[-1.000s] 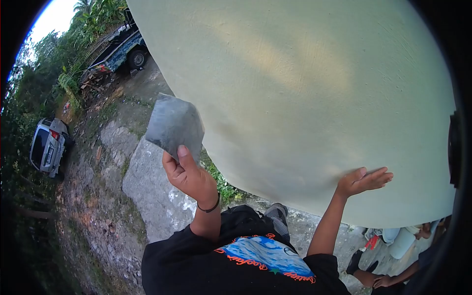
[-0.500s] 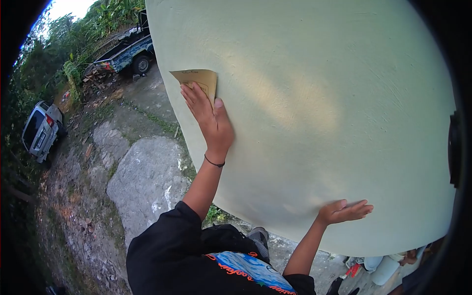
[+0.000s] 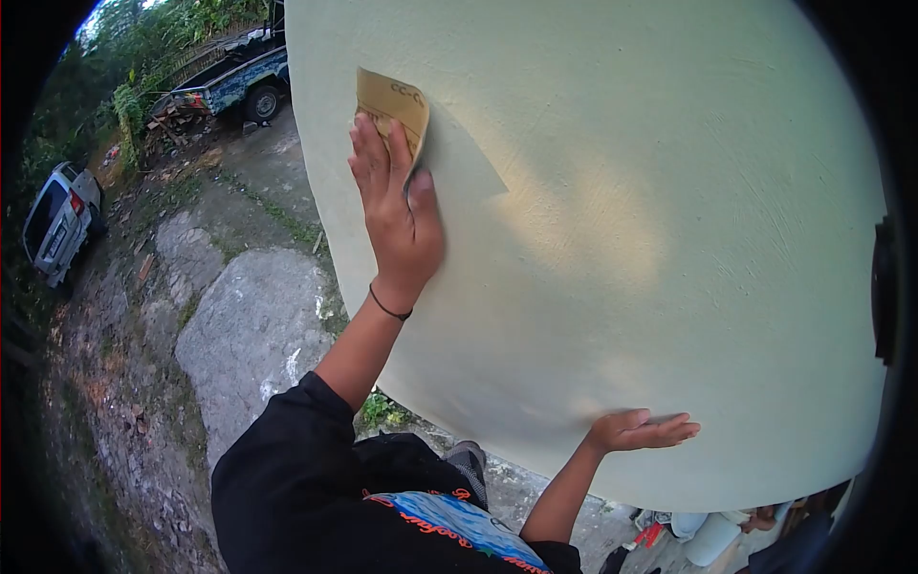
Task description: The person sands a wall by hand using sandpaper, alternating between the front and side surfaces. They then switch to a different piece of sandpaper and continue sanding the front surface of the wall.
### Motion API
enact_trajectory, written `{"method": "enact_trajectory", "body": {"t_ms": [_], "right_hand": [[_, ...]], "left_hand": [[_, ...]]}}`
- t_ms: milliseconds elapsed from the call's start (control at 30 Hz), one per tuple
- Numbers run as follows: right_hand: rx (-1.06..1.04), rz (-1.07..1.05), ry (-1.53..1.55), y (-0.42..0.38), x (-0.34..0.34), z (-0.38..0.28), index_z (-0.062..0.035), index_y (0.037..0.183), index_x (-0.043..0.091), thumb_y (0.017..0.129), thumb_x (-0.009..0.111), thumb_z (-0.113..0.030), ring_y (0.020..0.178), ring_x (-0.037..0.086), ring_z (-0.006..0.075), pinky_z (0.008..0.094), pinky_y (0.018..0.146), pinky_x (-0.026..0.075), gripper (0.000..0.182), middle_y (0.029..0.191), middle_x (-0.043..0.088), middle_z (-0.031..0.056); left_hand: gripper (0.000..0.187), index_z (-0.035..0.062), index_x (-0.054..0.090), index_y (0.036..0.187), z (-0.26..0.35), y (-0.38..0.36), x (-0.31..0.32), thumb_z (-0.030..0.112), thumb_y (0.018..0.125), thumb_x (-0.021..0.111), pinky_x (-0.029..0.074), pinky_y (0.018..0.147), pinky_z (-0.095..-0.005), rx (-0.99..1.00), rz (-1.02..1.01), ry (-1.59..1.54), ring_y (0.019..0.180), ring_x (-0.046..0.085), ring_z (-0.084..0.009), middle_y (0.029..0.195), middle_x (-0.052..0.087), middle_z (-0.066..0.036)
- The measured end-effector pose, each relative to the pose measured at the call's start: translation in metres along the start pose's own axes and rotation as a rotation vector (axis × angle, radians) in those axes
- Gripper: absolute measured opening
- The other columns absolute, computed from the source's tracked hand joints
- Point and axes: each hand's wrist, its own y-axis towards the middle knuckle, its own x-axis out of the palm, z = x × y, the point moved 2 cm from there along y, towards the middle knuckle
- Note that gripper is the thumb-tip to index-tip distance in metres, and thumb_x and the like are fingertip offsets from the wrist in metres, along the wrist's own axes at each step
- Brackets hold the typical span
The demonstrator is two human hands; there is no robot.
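Both hands on the pale green plastered wall (image 3: pixel 622 239): right hand (image 3: pixel 639 430) flat, fingers spread, probably for balance, left hand (image 3: pixel 397 210) higher, fingers pressing a tan sandpaper sheet (image 3: pixel 394 103) against it, blue pickup truck (image 3: pixel 229 86) parked beyond.

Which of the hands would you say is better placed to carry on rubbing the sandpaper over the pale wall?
Probably the left hand: it presses the sandpaper flat against the wall. The right hand holds nothing and only rests low on the wall.
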Motion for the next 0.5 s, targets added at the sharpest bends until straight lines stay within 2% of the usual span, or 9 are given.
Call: {"method": "enact_trajectory", "body": {"t_ms": [100, 167, 233, 300, 367, 400, 467, 500], "right_hand": [[0.013, -0.010, -0.010, 0.001, -0.001, -0.002, 0.0050, 0.137, 0.028, 0.094, 0.032, -0.022, 0.137, 0.016, 0.0385, 0.0515, 0.109, 0.014, 0.051, 0.146, 0.019, 0.0247], [0.019, -0.018, -0.015, -0.001, -0.002, 0.000, 0.0050, 0.137, 0.028, 0.094, 0.032, -0.023, 0.137, 0.016, 0.0385, 0.0517, 0.109, 0.014, 0.051, 0.146, 0.018, 0.0252], [0.024, -0.015, -0.010, -0.001, 0.001, 0.001, 0.0050, 0.137, 0.028, 0.095, 0.032, -0.023, 0.137, 0.016, 0.0385, 0.0518, 0.108, 0.014, 0.051, 0.146, 0.018, 0.0256], [0.004, 0.002, -0.012, -0.001, 0.000, 0.001, 0.0056, 0.136, 0.029, 0.095, 0.031, -0.023, 0.136, 0.017, 0.0392, 0.0521, 0.108, 0.016, 0.051, 0.145, 0.019, 0.0260], [0.009, -0.013, 0.025, -0.004, -0.001, 0.003, 0.0060, 0.137, 0.028, 0.094, 0.031, -0.022, 0.137, 0.014, 0.0381, 0.0511, 0.109, 0.015, 0.051, 0.147, 0.016, 0.0239], [0.019, -0.016, 0.050, -0.003, 0.002, 0.004, 0.0065, 0.137, 0.026, 0.094, 0.030, -0.022, 0.138, 0.011, 0.0371, 0.0501, 0.110, 0.013, 0.052, 0.148, 0.014, 0.0218], [0.002, -0.014, 0.059, -0.001, 0.005, 0.003, 0.0065, 0.137, 0.026, 0.094, 0.030, -0.022, 0.138, 0.011, 0.0369, 0.0499, 0.110, 0.014, 0.051, 0.148, 0.013, 0.0217], [-0.011, -0.024, 0.060, -0.001, 0.000, 0.003, 0.0066, 0.137, 0.026, 0.094, 0.030, -0.022, 0.138, 0.010, 0.0368, 0.0496, 0.110, 0.015, 0.051, 0.148, 0.013, 0.0216]], "left_hand": [[0.048, 0.0035, 0.035, 0.138, 0.005, 0.064, 0.003, 0.019, 0.093, 0.038, 0.006, 0.110, -0.0468, -0.052, 0.113, -0.020, 0.139, 0.012, -0.0363, 0.147, 0.021, -0.022], [0.048, 0.0041, 0.035, 0.139, 0.011, 0.060, 0.006, 0.019, 0.094, 0.038, 0.007, 0.110, -0.0465, -0.055, 0.155, 0.016, 0.139, 0.012, -0.0361, 0.147, 0.021, -0.022], [0.047, 0.0018, 0.033, 0.139, 0.030, 0.019, 0.014, 0.019, 0.095, 0.035, 0.008, 0.111, -0.0444, 0.067, 0.041, 0.050, 0.139, 0.012, -0.0349, 0.148, 0.019, -0.022], [0.047, 0.0004, 0.033, 0.138, 0.040, -0.051, 0.013, 0.018, 0.095, 0.034, 0.007, 0.111, -0.0460, 0.102, -0.142, 0.035, 0.138, 0.011, -0.0371, 0.147, 0.019, -0.023], [0.046, -0.0016, 0.033, 0.138, 0.025, -0.101, 0.000, 0.018, 0.095, 0.034, 0.007, 0.110, -0.0474, 0.022, -0.287, 0.042, 0.138, 0.011, -0.0389, 0.147, 0.019, -0.023], [0.046, -0.0016, 0.033, 0.138, 0.016, -0.095, -0.005, 0.018, 0.095, 0.034, 0.007, 0.110, -0.0474, 0.021, -0.277, 0.046, 0.138, 0.011, -0.0389, 0.147, 0.019, -0.023], [0.046, 0.0033, 0.036, 0.138, -0.012, -0.072, -0.010, 0.017, 0.094, 0.037, 0.008, 0.110, -0.0473, -0.112, -0.129, 0.058, 0.139, 0.012, -0.0349, 0.148, 0.022, -0.019], [0.045, 0.0012, 0.035, 0.137, -0.018, -0.041, -0.010, 0.018, 0.096, 0.035, 0.008, 0.111, -0.0468, -0.159, -0.019, -0.024, 0.139, 0.012, -0.0348, 0.148, 0.021, -0.019]]}}
